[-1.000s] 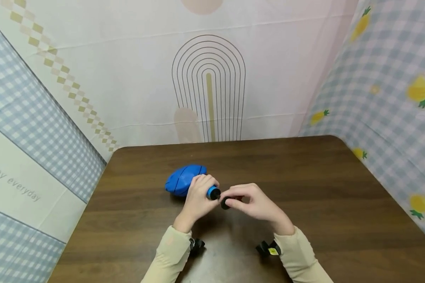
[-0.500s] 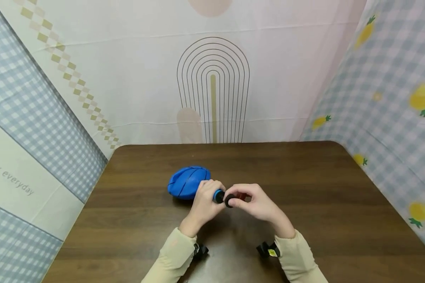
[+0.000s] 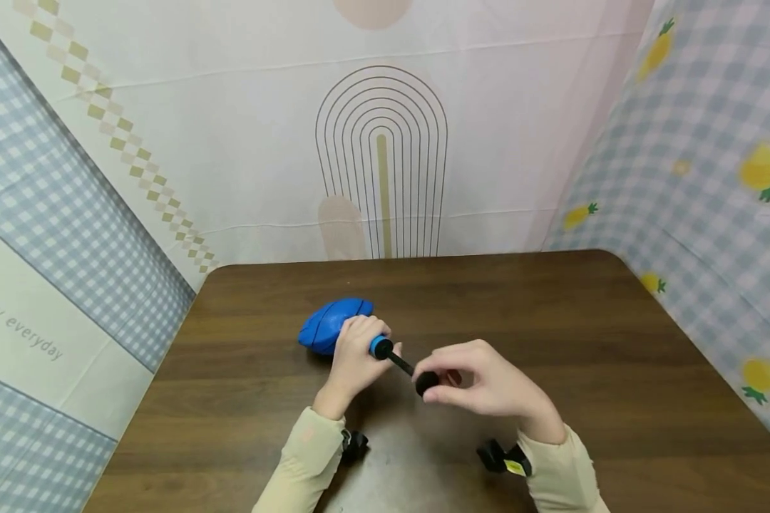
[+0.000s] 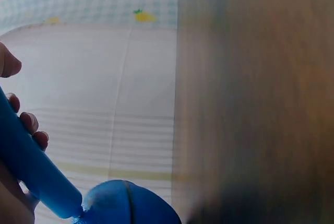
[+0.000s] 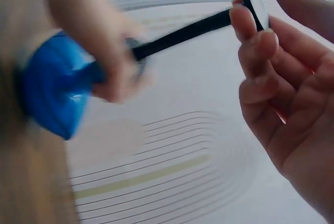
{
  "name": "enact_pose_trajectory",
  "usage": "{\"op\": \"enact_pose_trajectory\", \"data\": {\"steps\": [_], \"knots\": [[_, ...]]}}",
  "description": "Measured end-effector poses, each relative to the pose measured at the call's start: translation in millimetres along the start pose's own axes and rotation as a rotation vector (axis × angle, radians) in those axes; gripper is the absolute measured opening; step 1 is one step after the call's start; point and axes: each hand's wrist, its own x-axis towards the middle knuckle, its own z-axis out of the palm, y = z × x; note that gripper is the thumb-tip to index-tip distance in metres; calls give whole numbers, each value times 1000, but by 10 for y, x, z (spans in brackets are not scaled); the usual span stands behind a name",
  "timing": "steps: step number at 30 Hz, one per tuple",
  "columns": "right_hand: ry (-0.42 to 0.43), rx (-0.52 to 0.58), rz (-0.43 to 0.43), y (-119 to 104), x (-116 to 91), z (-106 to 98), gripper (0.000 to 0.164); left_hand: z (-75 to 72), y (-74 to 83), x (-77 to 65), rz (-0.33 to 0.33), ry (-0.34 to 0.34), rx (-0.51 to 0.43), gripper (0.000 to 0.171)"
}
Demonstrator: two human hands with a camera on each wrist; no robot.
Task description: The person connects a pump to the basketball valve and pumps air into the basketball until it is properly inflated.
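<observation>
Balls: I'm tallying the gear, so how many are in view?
1: the blue ball, at the end of the pump beyond the left hand, which partly hides it in the head view. No other shows, though something small could be hidden.

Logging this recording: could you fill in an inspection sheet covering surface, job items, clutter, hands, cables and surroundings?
Surface: brown wood-grain table.
Job's things: blue pump, its black rod extended, with a round black handle at the end; blue ball, misshapen, at the pump's other end. Whether the ball rests on the table is hard to tell.
Clutter: nothing seen.
Hands: left hand grips the pump; right hand holds the handle with curled fingers.
Cables: nothing seen.
Surroundings: patterned white sheet behind the table; blue checked cloth at both sides, printed with pineapples on the right.
</observation>
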Motion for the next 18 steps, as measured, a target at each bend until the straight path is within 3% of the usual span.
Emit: {"op": "enact_pose_trajectory", "data": {"steps": [4, 8, 14, 18], "knots": [[-3, 81, -54, -35, 16, 15, 13, 3, -6, 0, -17, 14, -45, 16], [38, 160, -7, 129, 55, 159, 13, 31, 49, -19, -28, 16, -107, 16], [139, 123, 155, 400, 46, 284, 11, 44, 192, -12, -4, -27, -99, 21], [131, 47, 178, 466, 30, 312, 10, 65, 247, -13, -3, -59, -73, 21]]}}
